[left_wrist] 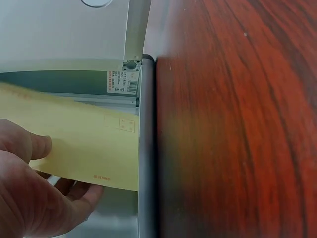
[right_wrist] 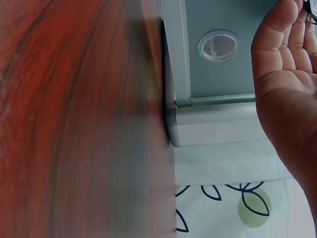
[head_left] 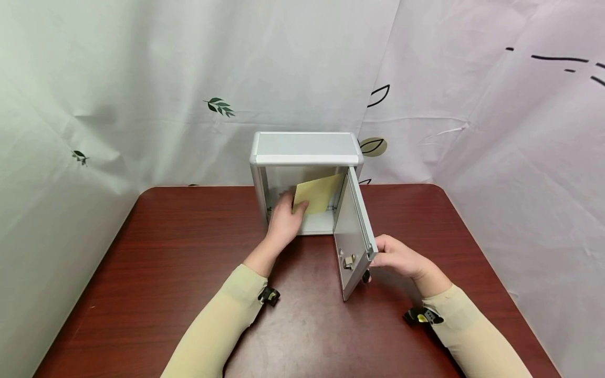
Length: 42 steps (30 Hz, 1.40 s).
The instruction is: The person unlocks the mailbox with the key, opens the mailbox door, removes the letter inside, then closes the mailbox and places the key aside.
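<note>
A silver metal letter box (head_left: 306, 147) stands at the table's back, its front door (head_left: 354, 231) swung out to the right. Inside it, my left hand (head_left: 285, 220) pinches a yellow paper envelope (head_left: 321, 194), thumb on the near face and fingers behind. Small red print marks the envelope (left_wrist: 89, 139) in the left wrist view. Curled at the door's free outer edge is my right hand (head_left: 399, 257), its fingertips partly hidden by the door. A small black key head (head_left: 366, 276) shows just below those fingers. The lock latch (head_left: 348, 262) sits on the door's inner face.
The box rests on a reddish-brown wooden table (head_left: 198, 226). A white curtain with leaf prints (head_left: 302, 63) hangs close behind and on both sides. A round window (right_wrist: 218, 45) shows in the door's outer face. A barcode label (left_wrist: 122, 83) is inside the box.
</note>
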Each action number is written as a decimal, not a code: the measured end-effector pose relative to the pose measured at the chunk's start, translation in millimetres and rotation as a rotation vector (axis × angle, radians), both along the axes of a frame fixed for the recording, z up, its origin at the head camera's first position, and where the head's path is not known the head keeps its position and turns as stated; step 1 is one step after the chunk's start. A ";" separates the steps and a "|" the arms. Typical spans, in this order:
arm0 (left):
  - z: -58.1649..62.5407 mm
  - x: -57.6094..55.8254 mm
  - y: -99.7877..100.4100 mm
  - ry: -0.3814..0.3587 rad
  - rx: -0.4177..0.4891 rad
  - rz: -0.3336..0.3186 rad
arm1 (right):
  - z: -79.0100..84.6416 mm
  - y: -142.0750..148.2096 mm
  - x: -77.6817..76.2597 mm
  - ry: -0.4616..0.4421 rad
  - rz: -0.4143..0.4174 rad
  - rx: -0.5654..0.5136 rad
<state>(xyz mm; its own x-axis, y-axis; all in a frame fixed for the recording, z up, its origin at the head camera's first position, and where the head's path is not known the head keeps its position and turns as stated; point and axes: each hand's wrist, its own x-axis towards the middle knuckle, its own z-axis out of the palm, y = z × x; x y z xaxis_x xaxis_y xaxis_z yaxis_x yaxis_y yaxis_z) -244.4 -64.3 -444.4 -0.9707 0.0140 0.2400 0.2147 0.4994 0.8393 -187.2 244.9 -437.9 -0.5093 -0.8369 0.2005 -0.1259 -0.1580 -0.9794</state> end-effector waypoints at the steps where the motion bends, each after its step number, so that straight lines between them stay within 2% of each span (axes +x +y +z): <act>1: -0.8 -0.6 -0.5 0.013 0.000 -0.005 | -0.1 0.0 0.0 0.000 0.001 0.001; 2: -2.1 -1.3 -1.5 0.025 0.001 -0.012 | 0.1 -0.1 0.0 0.001 -0.001 0.003; 4: -12.1 -7.3 -3.9 0.069 -0.004 -0.014 | 0.4 -0.3 0.1 0.003 -0.001 0.004; 6: -19.9 -11.7 -5.9 0.081 0.000 -0.028 | 0.7 -0.4 0.2 -0.002 0.004 0.001; 9: -42.9 -25.5 -9.9 0.090 -0.017 -0.040 | 1.0 -0.1 0.7 -0.013 0.011 -0.003; 11: -49.1 -28.3 -12.7 0.059 -0.019 -0.065 | 0.9 0.5 1.0 -0.024 0.016 -0.008; 13: -60.2 -33.5 -16.1 0.062 -0.021 -0.074 | 0.9 1.2 1.4 -0.029 0.017 -0.012; 15: -60.5 -30.3 -20.1 0.063 0.001 -0.102 | 0.8 1.8 1.8 -0.033 0.017 -0.015; 18: -51.4 -19.4 -24.1 0.071 0.008 -0.122 | 0.8 2.0 2.3 -0.033 0.017 -0.018; 21: -27.8 0.4 -26.6 0.069 0.019 -0.134 | 0.8 1.7 2.8 -0.034 0.017 -0.021; 24: -2.6 19.7 -27.3 0.036 0.018 -0.124 | 1.0 1.3 3.0 -0.037 0.015 -0.022; 29: 4.2 29.7 -33.3 0.034 -0.002 -0.115 | 1.3 0.2 2.7 -0.049 0.019 -0.029; 35: 8.5 38.1 -41.6 0.041 0.018 -0.125 | 1.7 -1.0 1.8 -0.054 0.023 -0.024; 42: 11.3 45.7 -54.9 0.014 0.044 -0.156 | 1.7 -1.6 1.2 -0.042 0.026 -0.016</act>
<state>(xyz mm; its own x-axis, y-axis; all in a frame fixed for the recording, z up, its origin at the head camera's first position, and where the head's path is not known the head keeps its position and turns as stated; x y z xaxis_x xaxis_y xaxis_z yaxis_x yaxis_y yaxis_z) -198.8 -119.2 -433.0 -0.9543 0.1531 0.2568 0.2981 0.4221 0.8561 -186.0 243.3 -436.2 -0.4956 -0.8469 0.1929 -0.0808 -0.1761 -0.9810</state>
